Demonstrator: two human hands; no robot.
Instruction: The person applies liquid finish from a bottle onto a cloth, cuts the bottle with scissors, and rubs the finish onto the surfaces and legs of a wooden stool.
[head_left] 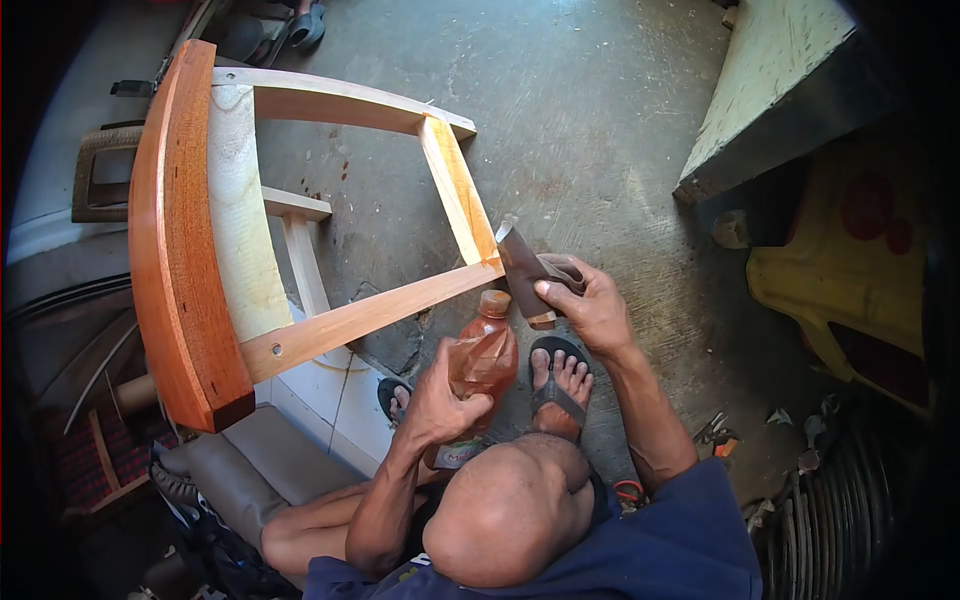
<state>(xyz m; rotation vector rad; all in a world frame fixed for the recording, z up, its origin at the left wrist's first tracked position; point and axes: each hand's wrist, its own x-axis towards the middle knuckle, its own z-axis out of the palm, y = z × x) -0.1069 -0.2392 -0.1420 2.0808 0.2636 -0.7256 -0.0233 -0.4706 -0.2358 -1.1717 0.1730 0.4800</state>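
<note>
My left hand [440,400] is wrapped round a clear plastic bottle [484,362] with reddish-brown contents and an orange-brown cap. The bottle leans slightly, its cap upward, above my knee. In my right hand [592,308] is a curled dark brown sheet of sandpaper [526,268], pinched between thumb and fingers. Its upper end is close to the corner of a wooden furniture frame [370,310]; whether they touch I cannot tell. Bare pale legs and rails join a thick, glossy red-brown top piece [180,250] on the left. Part of the bottle's label is hidden.
A yellow plastic piece [820,290] and a pale board [770,90] stand on the right. Coiled black hose [830,520] lies at lower right, near scattered tools [715,432]. A grey cushioned seat [245,465] is at lower left. Another person's foot [307,25] shows at the top.
</note>
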